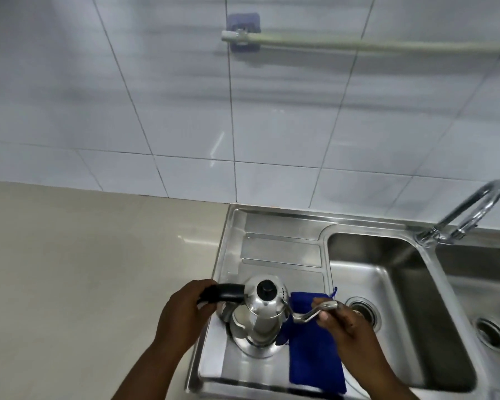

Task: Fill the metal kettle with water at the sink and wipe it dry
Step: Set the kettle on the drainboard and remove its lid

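A shiny metal kettle (256,316) with a black lid knob stands on the steel drainboard (280,246) left of the sink basin (387,287). My left hand (185,310) is wrapped around its black handle on the left side. My right hand (341,319) pinches the thin curved spout, which points right toward the basin. A blue cloth (312,353) lies flat on the drainboard just right of the kettle, partly under my right hand. The chrome tap (471,215) arches at the far right; no water runs.
A beige countertop (84,269) stretches to the left of the sink. A second basin (491,313) sits at the far right. White wall tiles rise behind, with a towel rail (358,44) mounted high up.
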